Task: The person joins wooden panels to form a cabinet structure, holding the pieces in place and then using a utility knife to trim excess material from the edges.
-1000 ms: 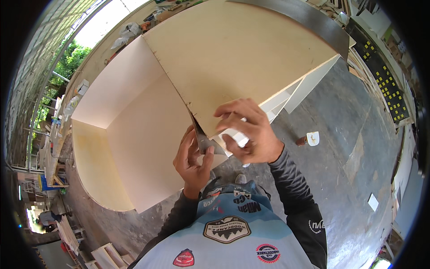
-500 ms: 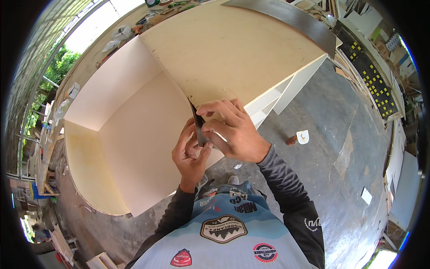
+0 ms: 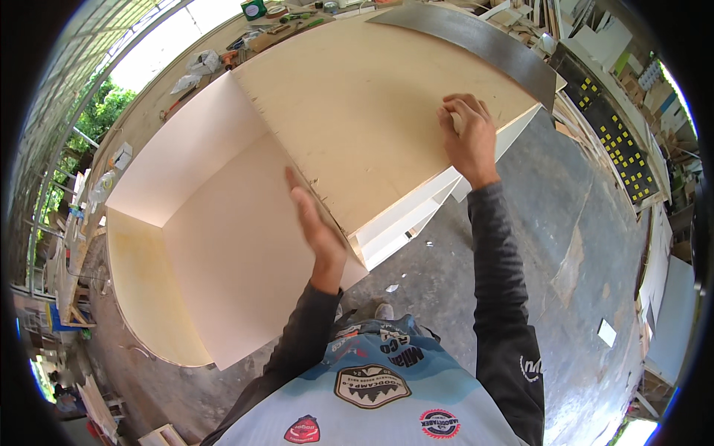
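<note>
A large pale plywood panel (image 3: 364, 111) forms the top of a cabinet with white shelves (image 3: 405, 229) along its right side. My left hand (image 3: 318, 236), slightly blurred, runs along the panel's left edge with its fingers stretched out and thumb side up. Over the right part of the panel is my right hand (image 3: 472, 141), its fingers curled in; whatever they may hold is hidden. To the left of the panel edge opens a white-lined box section (image 3: 223, 230) with a yellowish side board (image 3: 152, 275).
A dark curved sheet (image 3: 476, 41) lies across the panel's far right end. Tools and a plastic bag (image 3: 202, 63) sit on a bench behind. Scrap boards and a black panel with yellow squares (image 3: 613, 126) line the right side. A white offcut (image 3: 608, 332) lies on the concrete floor.
Both hands were together on a dark thin strip at the panel's edge; the strip no longer shows. My right hand has moved far right over the panel; my left has opened out along the edge.
</note>
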`<action>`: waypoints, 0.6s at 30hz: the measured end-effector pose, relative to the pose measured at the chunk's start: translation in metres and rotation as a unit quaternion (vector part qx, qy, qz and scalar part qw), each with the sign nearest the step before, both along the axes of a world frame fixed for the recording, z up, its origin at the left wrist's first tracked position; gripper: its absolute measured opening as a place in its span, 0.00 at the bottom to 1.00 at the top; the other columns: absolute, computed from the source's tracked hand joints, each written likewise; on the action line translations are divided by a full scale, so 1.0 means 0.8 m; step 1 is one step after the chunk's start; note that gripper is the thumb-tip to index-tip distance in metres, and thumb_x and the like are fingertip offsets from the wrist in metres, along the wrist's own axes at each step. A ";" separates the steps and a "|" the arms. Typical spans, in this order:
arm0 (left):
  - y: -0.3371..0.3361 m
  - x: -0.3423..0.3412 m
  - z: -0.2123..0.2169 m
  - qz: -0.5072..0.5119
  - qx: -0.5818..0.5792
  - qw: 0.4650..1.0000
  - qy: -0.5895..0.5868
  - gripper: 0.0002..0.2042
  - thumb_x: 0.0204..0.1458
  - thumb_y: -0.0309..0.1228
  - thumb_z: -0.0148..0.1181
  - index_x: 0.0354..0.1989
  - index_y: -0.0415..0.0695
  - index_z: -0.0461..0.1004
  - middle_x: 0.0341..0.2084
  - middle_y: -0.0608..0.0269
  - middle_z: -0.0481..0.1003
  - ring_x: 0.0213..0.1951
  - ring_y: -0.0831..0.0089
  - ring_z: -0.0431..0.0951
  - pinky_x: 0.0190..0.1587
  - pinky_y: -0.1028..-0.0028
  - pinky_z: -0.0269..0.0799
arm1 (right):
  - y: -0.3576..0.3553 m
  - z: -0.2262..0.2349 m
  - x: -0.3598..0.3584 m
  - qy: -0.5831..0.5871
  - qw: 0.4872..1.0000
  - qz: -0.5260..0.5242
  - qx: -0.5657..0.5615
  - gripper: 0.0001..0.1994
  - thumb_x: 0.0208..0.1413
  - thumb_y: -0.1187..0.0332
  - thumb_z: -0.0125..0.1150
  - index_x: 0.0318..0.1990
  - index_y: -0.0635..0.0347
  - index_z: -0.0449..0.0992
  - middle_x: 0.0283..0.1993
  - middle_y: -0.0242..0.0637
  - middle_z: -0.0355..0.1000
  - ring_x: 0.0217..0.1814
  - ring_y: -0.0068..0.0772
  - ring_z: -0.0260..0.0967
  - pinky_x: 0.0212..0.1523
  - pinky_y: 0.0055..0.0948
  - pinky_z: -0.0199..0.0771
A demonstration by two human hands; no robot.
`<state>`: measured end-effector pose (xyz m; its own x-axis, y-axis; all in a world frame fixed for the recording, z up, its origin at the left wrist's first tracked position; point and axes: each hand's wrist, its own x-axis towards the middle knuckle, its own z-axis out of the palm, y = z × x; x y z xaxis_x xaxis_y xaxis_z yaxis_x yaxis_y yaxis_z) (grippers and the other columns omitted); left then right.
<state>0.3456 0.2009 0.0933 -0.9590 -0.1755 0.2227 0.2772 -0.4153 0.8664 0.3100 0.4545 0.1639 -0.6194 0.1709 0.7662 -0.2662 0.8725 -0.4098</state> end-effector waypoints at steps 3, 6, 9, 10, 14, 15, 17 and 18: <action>0.014 -0.008 0.017 -0.038 0.020 0.998 0.053 0.34 0.69 0.54 0.31 0.74 0.41 0.43 0.73 0.58 0.46 0.73 0.67 0.46 0.72 0.68 0.43 | -0.013 -0.001 -0.008 -0.079 0.994 -0.065 0.049 0.09 0.56 0.64 0.60 0.35 0.60 0.78 0.45 0.35 0.76 0.49 0.43 0.70 0.51 0.44 0.65; 0.003 -0.012 0.030 -0.053 0.004 0.995 0.079 0.35 0.68 0.56 0.31 0.74 0.42 0.43 0.72 0.58 0.49 0.71 0.67 0.50 0.71 0.69 0.46 | -0.030 -0.003 0.003 -0.082 0.993 -0.068 0.050 0.09 0.55 0.63 0.59 0.37 0.58 0.77 0.45 0.34 0.75 0.49 0.42 0.70 0.51 0.46 0.64; -0.015 -0.041 0.038 -0.083 0.016 0.996 0.028 0.37 0.67 0.58 0.30 0.74 0.41 0.45 0.71 0.59 0.52 0.70 0.67 0.53 0.70 0.70 0.47 | -0.033 -0.001 0.004 -0.089 0.992 -0.073 0.045 0.09 0.54 0.64 0.59 0.37 0.58 0.77 0.44 0.33 0.75 0.49 0.42 0.70 0.51 0.45 0.64; -0.017 -0.049 0.039 -0.074 0.005 0.997 0.026 0.37 0.67 0.59 0.29 0.74 0.41 0.45 0.71 0.59 0.53 0.70 0.66 0.54 0.70 0.69 0.47 | -0.031 -0.001 0.004 -0.088 0.992 -0.075 0.042 0.08 0.54 0.64 0.59 0.36 0.58 0.77 0.43 0.33 0.75 0.49 0.41 0.70 0.51 0.45 0.65; -0.012 -0.044 0.037 -0.060 0.078 0.995 -0.007 0.40 0.66 0.61 0.25 0.73 0.38 0.46 0.71 0.59 0.53 0.70 0.65 0.54 0.71 0.69 0.47 | -0.027 -0.006 0.000 -0.081 0.992 -0.087 0.034 0.08 0.52 0.64 0.59 0.35 0.56 0.77 0.42 0.33 0.75 0.49 0.40 0.70 0.51 0.45 0.65; -0.009 -0.033 0.034 -0.062 0.124 0.990 -0.022 0.41 0.65 0.62 0.24 0.73 0.37 0.46 0.71 0.58 0.53 0.70 0.65 0.53 0.71 0.69 0.46 | -0.027 -0.008 -0.001 -0.078 0.992 -0.091 0.032 0.08 0.52 0.64 0.59 0.35 0.56 0.77 0.42 0.32 0.75 0.49 0.40 0.70 0.50 0.45 0.65; -0.003 0.001 0.038 -0.053 0.122 0.991 0.004 0.42 0.65 0.63 0.23 0.74 0.36 0.44 0.73 0.58 0.50 0.72 0.64 0.51 0.72 0.69 0.44 | -0.034 -0.007 -0.003 -0.078 0.993 -0.088 0.031 0.08 0.52 0.64 0.58 0.35 0.56 0.77 0.42 0.33 0.75 0.49 0.40 0.70 0.50 0.46 0.66; 0.000 0.010 0.039 -0.050 0.122 0.991 0.017 0.43 0.65 0.63 0.22 0.74 0.36 0.42 0.73 0.58 0.49 0.72 0.64 0.50 0.72 0.69 0.43 | -0.036 -0.007 -0.003 -0.078 0.993 -0.088 0.031 0.08 0.52 0.64 0.58 0.35 0.56 0.77 0.42 0.33 0.75 0.48 0.40 0.70 0.50 0.46 0.66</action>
<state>0.3534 0.2006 0.1244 -0.9669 -0.1329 0.2178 0.2517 -0.6374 0.7282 0.3075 0.4258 0.1581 -0.6967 0.2427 0.6751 -0.0445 0.9246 -0.3783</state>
